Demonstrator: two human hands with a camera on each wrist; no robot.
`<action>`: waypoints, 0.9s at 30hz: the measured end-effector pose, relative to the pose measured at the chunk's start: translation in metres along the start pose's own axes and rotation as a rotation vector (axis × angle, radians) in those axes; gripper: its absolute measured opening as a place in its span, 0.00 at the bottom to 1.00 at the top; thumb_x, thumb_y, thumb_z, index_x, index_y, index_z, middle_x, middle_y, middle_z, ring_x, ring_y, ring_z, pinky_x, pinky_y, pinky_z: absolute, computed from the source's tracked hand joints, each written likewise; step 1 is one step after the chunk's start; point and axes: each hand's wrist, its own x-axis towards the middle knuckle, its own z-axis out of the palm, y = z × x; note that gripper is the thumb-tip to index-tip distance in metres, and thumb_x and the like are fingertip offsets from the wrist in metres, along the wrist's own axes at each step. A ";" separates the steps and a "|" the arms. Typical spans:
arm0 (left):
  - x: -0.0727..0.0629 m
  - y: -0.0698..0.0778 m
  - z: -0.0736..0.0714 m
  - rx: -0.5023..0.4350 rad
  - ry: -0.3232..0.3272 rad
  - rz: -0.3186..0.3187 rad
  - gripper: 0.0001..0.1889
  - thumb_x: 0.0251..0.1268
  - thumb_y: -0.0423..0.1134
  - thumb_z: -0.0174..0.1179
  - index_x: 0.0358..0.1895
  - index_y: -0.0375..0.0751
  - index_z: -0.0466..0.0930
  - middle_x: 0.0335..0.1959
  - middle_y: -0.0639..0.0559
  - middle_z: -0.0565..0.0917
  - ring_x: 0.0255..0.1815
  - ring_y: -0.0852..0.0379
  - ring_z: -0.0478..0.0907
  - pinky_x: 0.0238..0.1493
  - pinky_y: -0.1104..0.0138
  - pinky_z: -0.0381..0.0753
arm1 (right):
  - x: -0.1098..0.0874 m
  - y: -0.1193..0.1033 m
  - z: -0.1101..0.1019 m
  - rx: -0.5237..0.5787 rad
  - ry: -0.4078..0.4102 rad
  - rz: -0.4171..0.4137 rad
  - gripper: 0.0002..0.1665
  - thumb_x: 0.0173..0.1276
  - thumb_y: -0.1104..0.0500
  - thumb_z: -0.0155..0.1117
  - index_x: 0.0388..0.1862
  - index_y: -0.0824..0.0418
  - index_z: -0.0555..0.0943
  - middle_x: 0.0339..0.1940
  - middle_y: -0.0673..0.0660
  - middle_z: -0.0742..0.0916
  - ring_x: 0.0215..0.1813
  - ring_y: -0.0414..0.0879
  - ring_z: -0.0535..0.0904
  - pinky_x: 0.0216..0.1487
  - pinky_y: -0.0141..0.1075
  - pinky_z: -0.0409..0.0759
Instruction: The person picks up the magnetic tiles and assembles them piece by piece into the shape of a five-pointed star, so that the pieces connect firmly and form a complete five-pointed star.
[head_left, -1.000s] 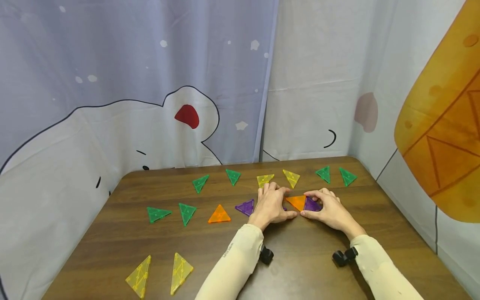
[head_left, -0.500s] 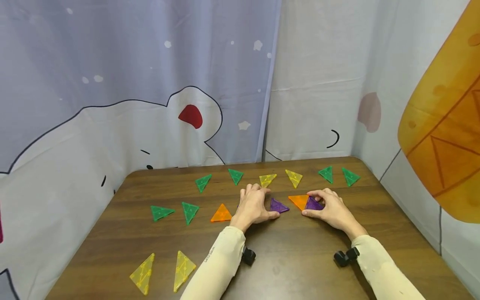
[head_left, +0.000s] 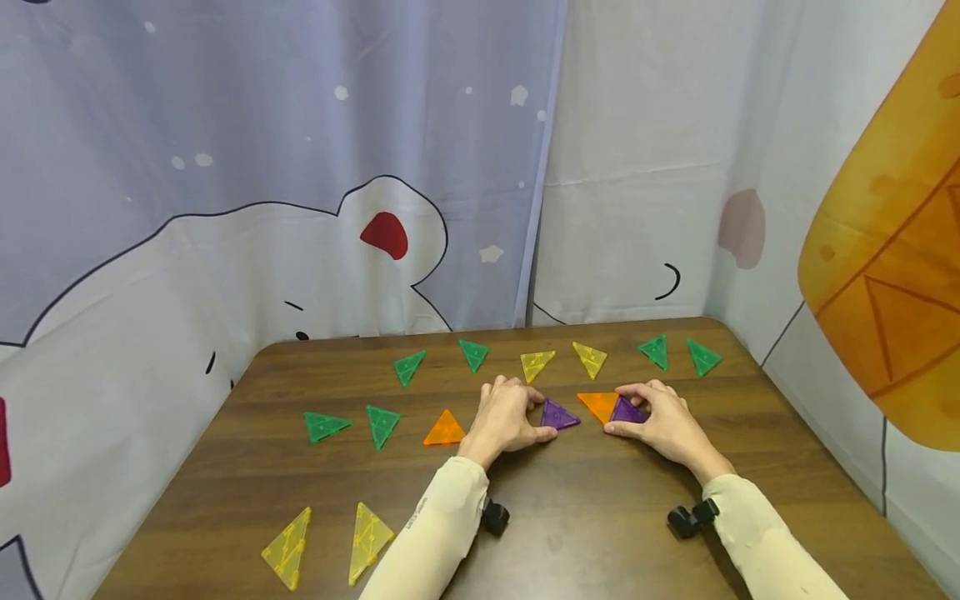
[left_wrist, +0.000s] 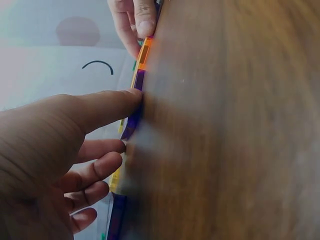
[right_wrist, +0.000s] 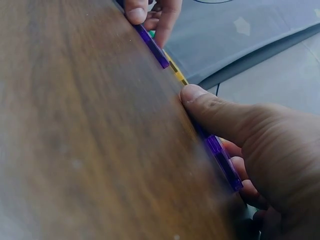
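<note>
My left hand point(head_left: 504, 421) holds a translucent purple triangle tile point(head_left: 558, 415) between thumb and index finger at its left side, low on the table. In the left wrist view, that thumb lies on the purple tile's edge, and another purple tile point(left_wrist: 117, 215) shows below the curled fingers. My right hand point(head_left: 660, 423) pinches a second purple triangle point(head_left: 626, 410), thumb at its near side and index finger at its far side. An orange triangle point(head_left: 598, 405) lies edge to edge with that one. A narrow gap separates the orange tile from the left hand's purple tile.
Another orange triangle point(head_left: 446, 428) lies left of my left hand. Green triangles point(head_left: 382, 426) are spread at the left and along the back. Two yellow ones point(head_left: 590, 359) lie behind my hands, and two larger yellow triangles point(head_left: 368, 543) at the front left of the wooden table point(head_left: 600, 533).
My left hand has moved left, uncovering the purple tile, and its index finger has come in to that tile's edge. My right hand has stayed at its purple tile beside the orange one.
</note>
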 end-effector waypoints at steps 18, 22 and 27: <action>0.006 0.017 0.008 -0.002 -0.008 0.025 0.26 0.61 0.56 0.84 0.59 0.48 0.94 0.34 0.61 0.88 0.46 0.55 0.75 0.55 0.59 0.69 | -0.001 -0.006 0.010 -0.011 0.016 -0.029 0.39 0.65 0.39 0.87 0.66 0.60 0.88 0.47 0.55 0.83 0.52 0.54 0.75 0.53 0.51 0.60; 0.008 0.017 0.010 0.007 -0.006 0.022 0.26 0.61 0.57 0.83 0.60 0.50 0.94 0.33 0.63 0.87 0.46 0.56 0.75 0.54 0.60 0.69 | -0.001 -0.007 0.010 -0.014 0.022 -0.027 0.39 0.65 0.39 0.87 0.66 0.60 0.88 0.48 0.55 0.83 0.53 0.54 0.76 0.53 0.51 0.60; 0.010 0.018 0.013 0.016 -0.010 0.019 0.27 0.62 0.58 0.82 0.60 0.50 0.94 0.33 0.64 0.86 0.45 0.56 0.75 0.53 0.61 0.69 | -0.001 -0.009 0.011 -0.012 0.023 -0.035 0.39 0.64 0.39 0.87 0.65 0.59 0.88 0.48 0.54 0.84 0.53 0.52 0.76 0.52 0.50 0.61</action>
